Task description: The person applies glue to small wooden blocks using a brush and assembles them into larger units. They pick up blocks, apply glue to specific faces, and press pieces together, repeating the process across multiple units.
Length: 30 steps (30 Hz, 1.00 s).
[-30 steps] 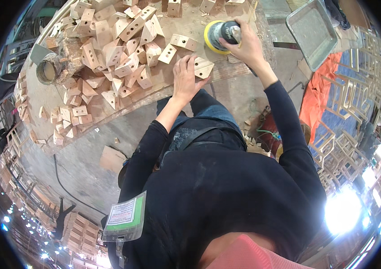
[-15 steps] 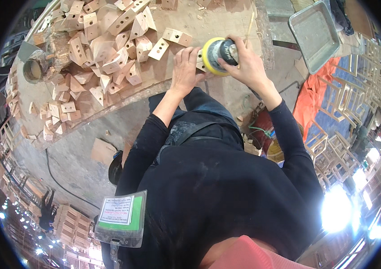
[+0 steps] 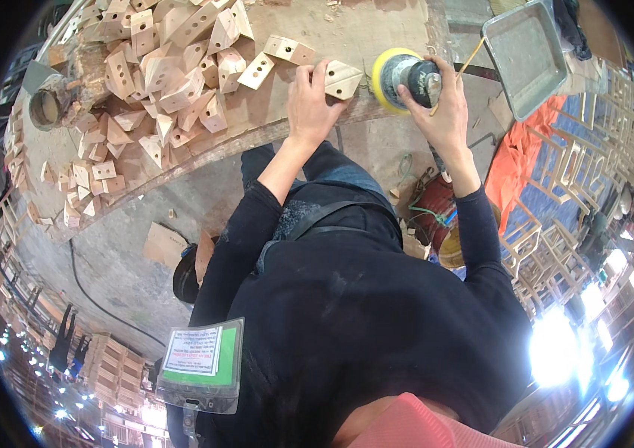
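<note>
My left hand (image 3: 312, 104) grips a wooden corner block (image 3: 342, 80) by its left side, close to the table's front edge. Drilled holes show in the block's face. Apart from it, to the right, my right hand (image 3: 442, 112) is closed round the dark body of a round orbital sander (image 3: 408, 80). The sander is tipped on its side, its yellow pad edge turned toward the block. Two more drilled blocks, one pale (image 3: 256, 71) and one angled (image 3: 289, 49), lie just left of my left hand.
A heap of wooden blocks (image 3: 182, 82) covers the left of the wooden table (image 3: 377, 22). A round tin (image 3: 47, 110) stands beyond it. At the right are a grey metal tray (image 3: 524, 60), an orange sheet (image 3: 515, 149) and several wooden frames (image 3: 575, 164). A red container (image 3: 434, 205) stands below.
The sander has moved right, off the block, and my right hand with it. The block, covered by the sander before, now shows fully in my left hand.
</note>
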Tool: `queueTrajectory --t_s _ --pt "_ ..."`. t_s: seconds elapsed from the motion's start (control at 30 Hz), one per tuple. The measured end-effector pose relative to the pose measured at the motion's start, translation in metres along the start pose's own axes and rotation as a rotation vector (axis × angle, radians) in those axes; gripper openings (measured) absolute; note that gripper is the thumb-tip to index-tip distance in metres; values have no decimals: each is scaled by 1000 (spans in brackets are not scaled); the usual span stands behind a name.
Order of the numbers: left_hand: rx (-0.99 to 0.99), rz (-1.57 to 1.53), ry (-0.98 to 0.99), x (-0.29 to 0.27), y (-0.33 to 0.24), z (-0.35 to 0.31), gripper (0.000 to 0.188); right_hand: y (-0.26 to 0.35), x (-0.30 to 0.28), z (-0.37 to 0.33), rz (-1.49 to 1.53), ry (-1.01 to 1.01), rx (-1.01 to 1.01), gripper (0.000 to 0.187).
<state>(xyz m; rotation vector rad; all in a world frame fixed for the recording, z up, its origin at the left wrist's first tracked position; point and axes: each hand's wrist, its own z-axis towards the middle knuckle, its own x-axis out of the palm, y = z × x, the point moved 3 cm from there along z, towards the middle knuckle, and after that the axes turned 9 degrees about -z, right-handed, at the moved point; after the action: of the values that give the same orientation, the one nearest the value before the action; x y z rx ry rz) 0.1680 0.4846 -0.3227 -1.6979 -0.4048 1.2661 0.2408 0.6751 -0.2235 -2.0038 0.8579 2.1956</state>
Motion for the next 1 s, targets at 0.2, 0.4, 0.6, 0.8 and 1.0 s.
queueTrajectory --t_s 0.2,0.4,0.6,0.8,1.0 --pt "-122 -170 82 7 -11 13 79 -5 -6 0 60 -54 29 62" --pt "84 -103 2 5 -24 17 85 -8 -8 -4 54 -83 35 63" --pt "188 -43 20 23 -23 29 88 -7 -11 -5 38 -90 47 63" --pt "246 -64 72 34 -16 45 81 -20 -16 -2 -19 -132 56 64" --pt "293 167 16 38 -23 61 60 -22 -9 5 -72 -107 113 67"
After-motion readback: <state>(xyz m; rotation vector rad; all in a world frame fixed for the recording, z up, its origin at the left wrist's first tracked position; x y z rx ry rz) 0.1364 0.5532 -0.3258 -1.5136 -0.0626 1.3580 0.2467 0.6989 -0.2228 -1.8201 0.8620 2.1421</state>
